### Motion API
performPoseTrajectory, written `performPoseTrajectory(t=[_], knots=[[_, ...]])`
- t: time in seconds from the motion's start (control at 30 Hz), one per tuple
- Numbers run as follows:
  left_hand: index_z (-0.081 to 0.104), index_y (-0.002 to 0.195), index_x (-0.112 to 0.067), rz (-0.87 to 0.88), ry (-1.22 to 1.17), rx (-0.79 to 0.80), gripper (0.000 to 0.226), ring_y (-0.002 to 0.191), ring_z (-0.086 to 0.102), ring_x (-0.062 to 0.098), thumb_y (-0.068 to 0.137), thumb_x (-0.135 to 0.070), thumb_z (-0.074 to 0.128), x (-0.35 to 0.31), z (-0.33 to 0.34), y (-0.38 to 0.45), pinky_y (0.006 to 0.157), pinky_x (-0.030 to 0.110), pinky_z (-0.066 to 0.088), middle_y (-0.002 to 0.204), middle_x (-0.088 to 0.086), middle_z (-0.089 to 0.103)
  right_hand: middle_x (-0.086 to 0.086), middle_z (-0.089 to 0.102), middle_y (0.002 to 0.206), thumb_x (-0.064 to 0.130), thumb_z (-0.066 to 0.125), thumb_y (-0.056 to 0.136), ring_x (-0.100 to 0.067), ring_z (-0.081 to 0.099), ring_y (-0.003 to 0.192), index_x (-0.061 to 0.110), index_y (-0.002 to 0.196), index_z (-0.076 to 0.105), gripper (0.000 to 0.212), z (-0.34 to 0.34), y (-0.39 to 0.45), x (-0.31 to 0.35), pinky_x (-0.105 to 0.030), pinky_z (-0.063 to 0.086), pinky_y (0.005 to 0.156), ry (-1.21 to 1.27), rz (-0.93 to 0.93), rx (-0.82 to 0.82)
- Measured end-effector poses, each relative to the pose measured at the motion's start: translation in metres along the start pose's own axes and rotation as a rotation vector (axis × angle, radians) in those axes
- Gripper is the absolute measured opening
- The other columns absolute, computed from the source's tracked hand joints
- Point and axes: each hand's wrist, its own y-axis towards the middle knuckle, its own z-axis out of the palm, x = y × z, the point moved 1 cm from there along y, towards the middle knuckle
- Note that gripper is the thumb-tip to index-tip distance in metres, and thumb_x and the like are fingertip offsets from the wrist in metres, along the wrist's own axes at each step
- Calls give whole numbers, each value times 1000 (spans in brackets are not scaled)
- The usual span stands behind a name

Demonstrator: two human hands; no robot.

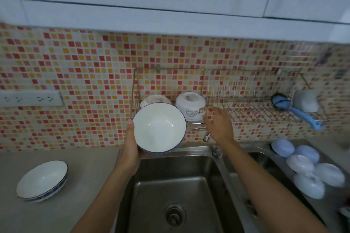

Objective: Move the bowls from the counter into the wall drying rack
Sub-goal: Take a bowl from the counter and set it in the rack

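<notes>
My left hand grips a white bowl with a dark blue rim by its left edge, tilted with its inside facing me, just in front of the left end of the wire wall rack. Two white bowls sit upside down in the rack behind it: one partly hidden, the other to its right. My right hand hovers with fingers spread at the rack's front rail, beside that second bowl and holding nothing. Another blue-patterned white bowl rests upright on the grey counter at the left.
A steel sink lies below my arms, its tap under the rack. A blue brush and a grey holder occupy the rack's right end. Several pale upturned lids or bowls lie right of the sink. A socket strip is on the tiled wall.
</notes>
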Motion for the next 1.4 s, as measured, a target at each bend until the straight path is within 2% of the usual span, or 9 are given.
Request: performPoseTrajectory(t=[0.1,0.2,0.33,0.5,0.7,0.8,1.0,1.1,1.4], knots=[[45,131,-39,45,2,-25,53,111,60,28,87,-67,33,-18,25,17,90,54,52,128,0,58,-15,41,149,48,37,98,-31,31,141,6,142,39,60,11,5,-17,-46,15,121,-106,8,48],[46,126,-33,72,54,-73,45,107,59,25,92,-59,31,-34,49,38,91,50,53,124,2,56,-14,31,156,52,13,98,-26,21,147,5,148,30,70,23,1,-23,-40,-2,120,-194,-23,4],[48,120,-29,112,123,-87,36,99,55,19,96,-51,34,-49,73,68,85,42,53,118,1,53,-13,39,151,49,12,100,-24,29,144,6,145,39,68,32,-3,-31,-40,7,122,-236,-85,-112],[37,139,-29,253,340,-76,57,122,49,27,91,-59,40,-57,96,104,101,51,44,139,3,47,-10,56,138,47,20,100,-22,45,135,7,134,53,63,37,-3,-36,-43,17,121,-153,-143,-217],[34,143,-27,519,517,-48,60,122,42,6,90,-42,57,-63,133,119,98,25,38,147,-3,38,-9,59,135,41,36,97,-22,49,132,7,131,57,53,47,-1,-42,-43,20,120,-131,-169,-279],[36,143,-28,675,737,30,68,123,40,9,83,-39,66,-55,144,126,101,19,35,142,3,34,-10,61,132,40,38,96,-22,51,130,6,129,59,52,49,0,-44,-44,22,119,-126,-183,-311],[28,147,-22,966,1281,239,78,137,26,29,82,-53,58,-27,147,143,114,42,25,148,13,30,-9,60,134,37,40,96,-20,50,131,6,131,58,50,50,0,-44,-44,21,119,-123,-189,-328],[27,147,-21,991,1487,317,79,139,22,35,82,-51,61,-10,144,149,115,52,24,150,16,28,-9,61,133,37,40,95,-20,51,129,7,130,59,50,50,1,-43,-44,20,119,-115,-188,-344],[37,142,-17,973,1569,370,80,133,26,33,74,-36,76,19,137,155,108,47,30,143,19,40,-9,61,133,37,40,94,-21,52,129,7,129,60,50,50,0,-43,-44,20,119,-88,-186,-358]])
